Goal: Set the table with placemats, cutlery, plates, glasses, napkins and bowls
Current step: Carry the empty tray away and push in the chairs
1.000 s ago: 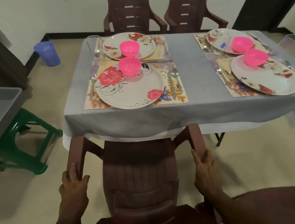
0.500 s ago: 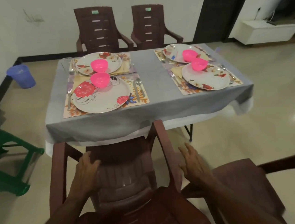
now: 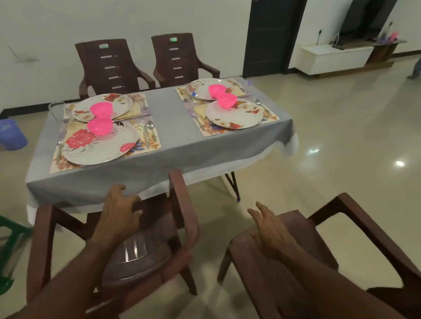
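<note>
Table (image 3: 153, 161) in mid-frame is set: four placemats, each with a plate and pink bowl. Lower centre, my left hand (image 3: 119, 215) hangs over a chair (image 3: 183, 212), fingers loose, seemingly not touching it. My right hand (image 3: 269, 228), fingers spread, holds nothing.

Table (image 3: 163, 161) centre strip bare between left placemats (image 3: 149, 145) and right placemats (image 3: 203, 129). Near edge blocked at left by brown chair (image 3: 183, 212), pushed under. Second chair (image 3: 285, 267) near right, off the table; open floor (image 3: 344, 160) right.
</note>
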